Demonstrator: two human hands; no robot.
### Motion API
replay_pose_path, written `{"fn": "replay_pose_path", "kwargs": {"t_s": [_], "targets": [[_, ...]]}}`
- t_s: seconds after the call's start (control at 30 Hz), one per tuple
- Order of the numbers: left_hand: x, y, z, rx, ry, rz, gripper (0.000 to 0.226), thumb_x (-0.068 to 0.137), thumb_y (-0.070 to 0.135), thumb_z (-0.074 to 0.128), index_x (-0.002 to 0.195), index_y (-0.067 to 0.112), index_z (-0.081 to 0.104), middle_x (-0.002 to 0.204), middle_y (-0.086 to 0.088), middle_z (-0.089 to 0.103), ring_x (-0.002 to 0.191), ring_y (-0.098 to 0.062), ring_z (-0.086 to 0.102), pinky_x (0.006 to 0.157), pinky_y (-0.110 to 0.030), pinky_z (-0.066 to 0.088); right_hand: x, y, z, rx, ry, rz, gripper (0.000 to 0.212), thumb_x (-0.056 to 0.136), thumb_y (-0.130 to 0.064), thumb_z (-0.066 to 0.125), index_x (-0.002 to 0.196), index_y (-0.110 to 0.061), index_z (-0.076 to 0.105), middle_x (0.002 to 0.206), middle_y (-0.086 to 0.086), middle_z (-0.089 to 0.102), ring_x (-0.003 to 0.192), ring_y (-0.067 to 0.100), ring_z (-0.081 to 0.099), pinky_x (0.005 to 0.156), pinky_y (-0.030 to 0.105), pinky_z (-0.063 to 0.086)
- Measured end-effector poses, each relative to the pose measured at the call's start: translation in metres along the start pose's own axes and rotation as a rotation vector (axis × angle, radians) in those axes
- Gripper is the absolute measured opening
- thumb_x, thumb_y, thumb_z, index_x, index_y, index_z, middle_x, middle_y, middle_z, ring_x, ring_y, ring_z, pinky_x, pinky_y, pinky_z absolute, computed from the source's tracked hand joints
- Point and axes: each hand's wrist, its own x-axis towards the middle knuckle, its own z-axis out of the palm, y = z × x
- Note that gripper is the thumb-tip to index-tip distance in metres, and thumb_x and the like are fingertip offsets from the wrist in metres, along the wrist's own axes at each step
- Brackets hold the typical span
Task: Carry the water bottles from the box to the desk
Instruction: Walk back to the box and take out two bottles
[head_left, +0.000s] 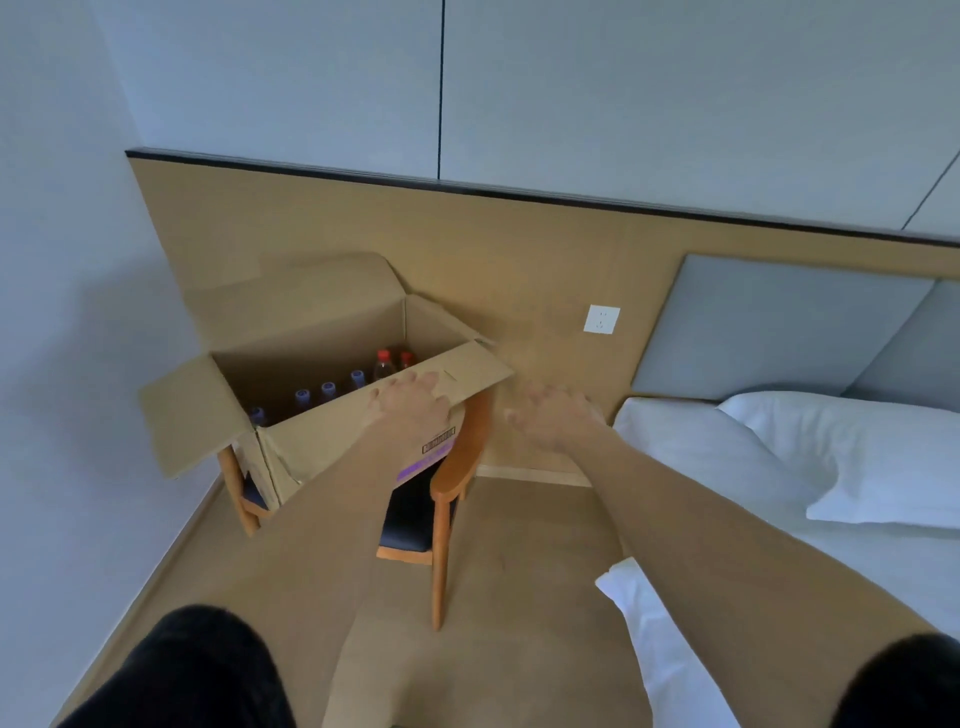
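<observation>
Reaching left hand (413, 402) — bottles (328, 389) beyond

One head-worn view — looking forward and down, near the box (322, 384) on a chair (447, 488).

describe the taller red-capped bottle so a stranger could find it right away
Find the open cardboard box sitting on the wooden chair against the wall panel. Among the bottles along its near wall, most have blue caps; the red-capped bottle stands at the right end, tallest, just beyond the left hand.
</observation>
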Motion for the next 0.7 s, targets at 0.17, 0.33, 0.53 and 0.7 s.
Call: {"fn": "replay_pose_path", "kwargs": {"t_s": [0.17,0.33,0.53,0.7], "targets": [[0.082,-0.019,-0.015,-0.085,0.007,-0.036,0.050,0.103,0.037,0.037,0.151,0.026,0.038,0.146,-0.008,0.048,0.133,-0.032,0.046,0.110,-0.049,0.037,0.086,-0.027,-0.025,-0.038,-0.008,-0.022,0.063,0.098,-0.058,0.037,0.156,-0.035,0.027,0.153,0.010,0.044,0.140,0.032,0.038,0.114,0.050,0.028],[0.139,-0.050,-0.016,-0.116,0.004,-0.063,0.053,0.103,0.041,0.037,0.154,0.028,0.034,0.152,-0.006,0.045,0.137,-0.032,0.043,0.113,-0.050,0.035,0.151,-0.053,-0.029,-0.040,-0.027,-0.081,0.062,0.099,-0.058,0.037,0.156,-0.038,0.024,0.158,0.005,0.038,0.144,0.030,0.034,0.115,0.049,0.028],[0.190,-0.097,-0.012,-0.137,0.037,-0.143,0.052,0.103,0.043,0.039,0.154,0.030,0.035,0.153,-0.005,0.044,0.137,-0.032,0.044,0.112,-0.049,0.035,0.224,-0.074,-0.024,0.003,-0.024,-0.136,0.063,0.099,-0.062,0.037,0.154,-0.034,0.030,0.157,0.007,0.038,0.143,0.031,0.035,0.113,0.050,0.031],[0.222,-0.135,-0.003,-0.119,0.048,-0.268,0.054,0.103,0.043,0.038,0.155,0.030,0.033,0.152,-0.007,0.045,0.136,-0.033,0.045,0.110,-0.048,0.037,0.296,-0.095,-0.007,-0.012,-0.064,-0.258,0.063,0.099,-0.062,0.039,0.155,-0.034,0.029,0.153,0.010,0.043,0.141,0.034,0.038,0.110,0.049,0.034]]}}
